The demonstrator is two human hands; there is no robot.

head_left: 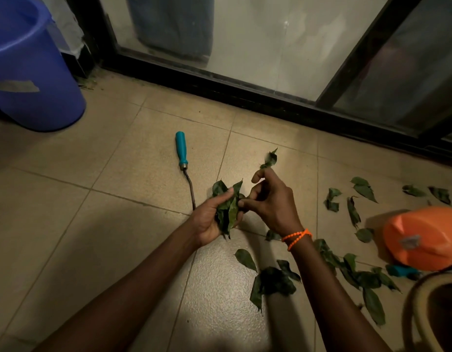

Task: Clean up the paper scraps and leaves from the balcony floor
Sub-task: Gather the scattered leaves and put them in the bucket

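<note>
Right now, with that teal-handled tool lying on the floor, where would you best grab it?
By the teal handle, coming from above. The tool lies flat on the tiles with the handle bare and pointing away towards the glass door, while its thin metal shank runs back under the left hand and its bundle of leaves. The handle is thick and rounded, so fingers should wrap it easily.

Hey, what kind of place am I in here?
Probably a home balcony: a tiled floor along a dark-framed sliding glass door, a blue bucket in the corner, and loose leaves scattered about.
</note>
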